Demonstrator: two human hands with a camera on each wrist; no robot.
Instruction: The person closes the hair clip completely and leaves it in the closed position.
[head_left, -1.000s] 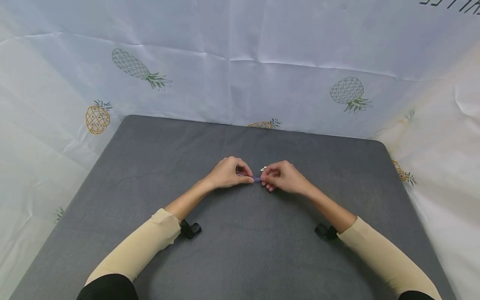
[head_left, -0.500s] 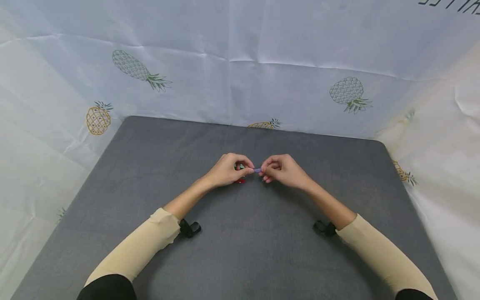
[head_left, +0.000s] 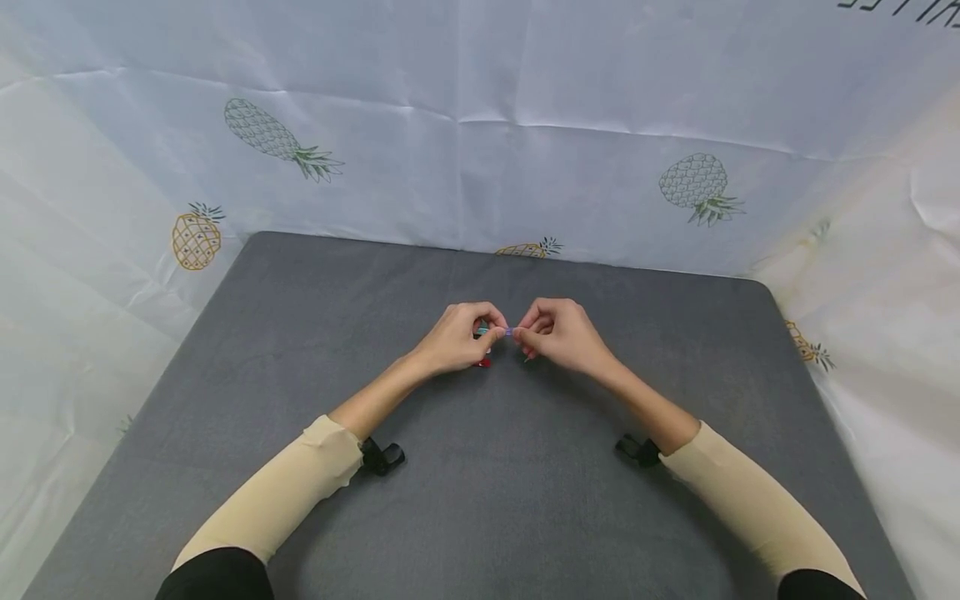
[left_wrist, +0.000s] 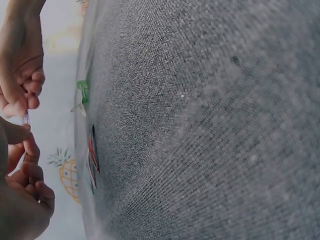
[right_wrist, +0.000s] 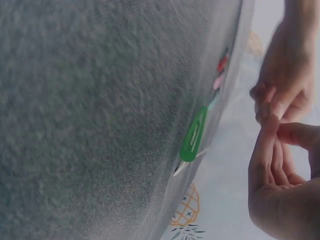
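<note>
A small purple hair clip (head_left: 508,332) spans the gap between my two hands above the table. My left hand (head_left: 453,340) pinches its left end between thumb and forefinger; my right hand (head_left: 566,335) pinches the other end the same way. In the left wrist view a sliver of the purple clip (left_wrist: 27,118) shows between the fingertips, and in the right wrist view fingers hide it. On the cloth below lies a green snap hair clip (right_wrist: 195,135), with a white clip (right_wrist: 181,167) beside it. A red clip (head_left: 484,362) shows partly under my left hand.
Grey cloth covers the table (head_left: 480,483). Several thin clips in red, pink, black and turquoise lie in a loose group beneath the hands. A white curtain (head_left: 480,167) with pineapple prints hangs behind the table's far edge.
Both hands have risen and moved slightly away from the body with the purple hair clip between them. The red clip beneath my left hand has come into sight.
</note>
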